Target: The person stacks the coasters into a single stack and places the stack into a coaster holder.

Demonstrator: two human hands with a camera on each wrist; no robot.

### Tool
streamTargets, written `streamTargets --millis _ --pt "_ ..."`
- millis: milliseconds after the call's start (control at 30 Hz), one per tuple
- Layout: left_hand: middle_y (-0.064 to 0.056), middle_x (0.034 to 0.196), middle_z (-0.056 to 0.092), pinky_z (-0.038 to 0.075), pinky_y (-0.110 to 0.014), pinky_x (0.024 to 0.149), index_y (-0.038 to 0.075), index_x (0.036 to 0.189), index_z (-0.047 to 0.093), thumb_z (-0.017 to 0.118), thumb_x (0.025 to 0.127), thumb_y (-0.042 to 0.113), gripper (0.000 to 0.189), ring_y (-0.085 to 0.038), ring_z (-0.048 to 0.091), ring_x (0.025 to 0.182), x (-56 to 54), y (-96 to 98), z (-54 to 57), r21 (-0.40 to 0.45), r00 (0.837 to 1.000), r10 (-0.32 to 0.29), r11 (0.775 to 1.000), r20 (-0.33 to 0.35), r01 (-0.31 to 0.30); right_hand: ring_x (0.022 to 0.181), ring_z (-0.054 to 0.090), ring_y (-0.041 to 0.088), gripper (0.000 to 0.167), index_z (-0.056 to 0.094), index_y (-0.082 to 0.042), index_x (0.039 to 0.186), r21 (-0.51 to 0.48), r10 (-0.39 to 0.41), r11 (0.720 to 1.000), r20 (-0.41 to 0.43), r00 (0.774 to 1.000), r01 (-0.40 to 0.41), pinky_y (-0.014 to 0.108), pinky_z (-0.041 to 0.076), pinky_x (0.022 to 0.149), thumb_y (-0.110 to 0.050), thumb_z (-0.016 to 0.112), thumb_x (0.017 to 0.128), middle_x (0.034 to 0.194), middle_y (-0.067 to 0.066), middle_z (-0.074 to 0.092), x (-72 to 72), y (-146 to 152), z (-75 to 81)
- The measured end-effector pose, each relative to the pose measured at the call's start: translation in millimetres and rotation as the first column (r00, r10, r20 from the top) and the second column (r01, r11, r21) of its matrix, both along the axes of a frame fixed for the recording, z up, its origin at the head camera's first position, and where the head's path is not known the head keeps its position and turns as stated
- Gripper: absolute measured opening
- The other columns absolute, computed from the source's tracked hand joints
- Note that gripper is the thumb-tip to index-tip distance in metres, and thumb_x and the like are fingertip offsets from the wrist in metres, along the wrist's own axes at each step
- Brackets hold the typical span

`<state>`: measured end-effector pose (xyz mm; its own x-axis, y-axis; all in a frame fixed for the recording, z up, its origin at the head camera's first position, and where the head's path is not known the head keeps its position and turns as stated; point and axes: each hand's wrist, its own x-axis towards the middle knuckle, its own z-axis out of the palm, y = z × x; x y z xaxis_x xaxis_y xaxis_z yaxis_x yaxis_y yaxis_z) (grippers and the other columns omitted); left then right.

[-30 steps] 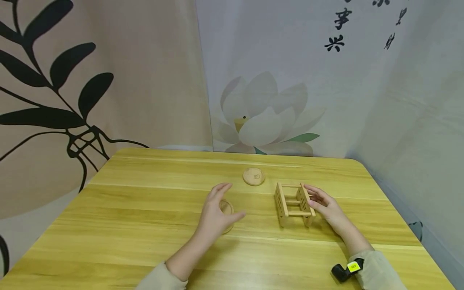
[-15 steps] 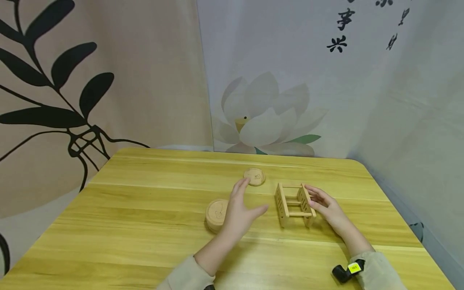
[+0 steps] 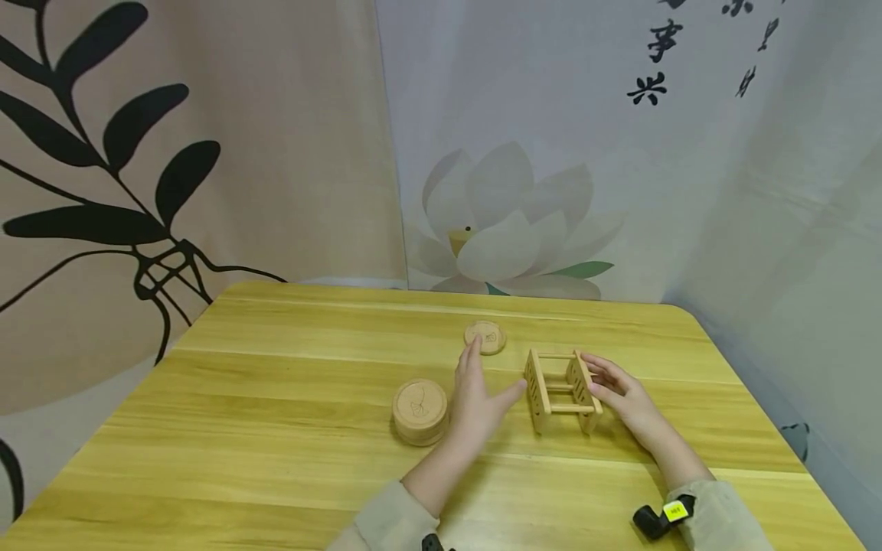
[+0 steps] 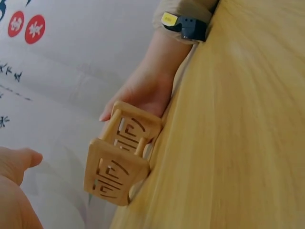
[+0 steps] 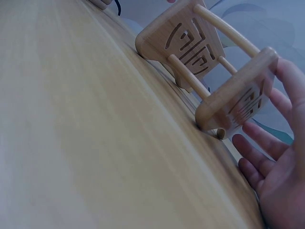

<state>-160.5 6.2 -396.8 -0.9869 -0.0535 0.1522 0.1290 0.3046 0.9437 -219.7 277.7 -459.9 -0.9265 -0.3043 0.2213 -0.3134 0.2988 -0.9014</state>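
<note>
The rack [image 4: 125,160] stands upright on the right half of the table [image 3: 276,428], its foot on the wood. It looks light, stiff and smooth, likely to slide or tip under a careless push rather than break; the bars [image 5: 189,76] seem its most delicate parts. A hold across the thick edges of one of the side panels [image 5: 233,88] should serve best.

The right hand [image 3: 623,394] rests against the outer right panel, thumb and bent fingers apart, with no firm clamp to be seen. The left hand [image 3: 478,402] holds nothing: thumb and fingers spread wide, between stack and rack, its fingertips overlapping the disc in the head view. Whether they touch it, I cannot tell.

Counted: one rack, with two panels and at least three bars; one stack [image 3: 420,409] of discs, their number unclear; one lone disc [image 3: 491,337] lying flat farther back. The discs look thin, rigid and light, best pinched by the rim.
</note>
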Motion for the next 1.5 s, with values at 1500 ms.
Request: streamTargets --millis 1500 --pt "-0.016 0.146 0.035 0.024 -0.050 0.106 0.004 0.147 0.033 0.082 0.074 0.038 0.094 -0.034 0.030 0.133 -84.2 25.7 -62.8 -0.274 0.922 0.384 0.883 -0.047 -0.382 0.111 0.047 0.003 0.048 0.039 -0.004 0.145 -0.001 -0.001 1.000 0.002 1.000 0.001 0.016 0.041 0.087 -0.013 0.052 0.100 0.140 0.019 0.040 10.3 -5 2.2"
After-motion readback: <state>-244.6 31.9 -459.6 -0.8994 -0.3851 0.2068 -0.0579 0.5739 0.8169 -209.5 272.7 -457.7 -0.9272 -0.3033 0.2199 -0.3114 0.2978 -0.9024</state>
